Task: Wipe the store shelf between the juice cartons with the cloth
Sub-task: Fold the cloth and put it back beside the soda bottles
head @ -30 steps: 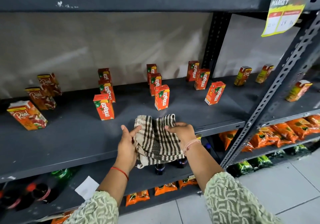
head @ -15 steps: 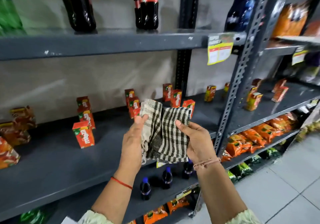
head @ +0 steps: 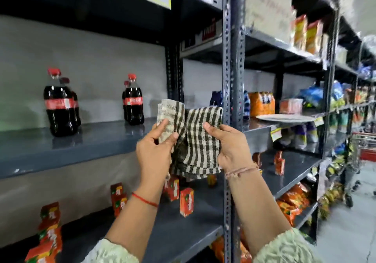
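across the frame runs the dark metal shelving (head: 232, 59), its far right end smeared by blur. on the lower shelf (head: 173, 234) stand the juice cartons (head: 186, 201), some hidden behind the arms, those at bottom left cut off and blurred. cola bottles (head: 133, 101) stand one shelf up. the striped cloth (head: 195, 138) hangs in the air in front of the shelving, clear of the shelf, its lower edge covering a carton. the left hand (head: 154, 156) and right hand (head: 234, 148) each pinch it, grip closed on the fabric.
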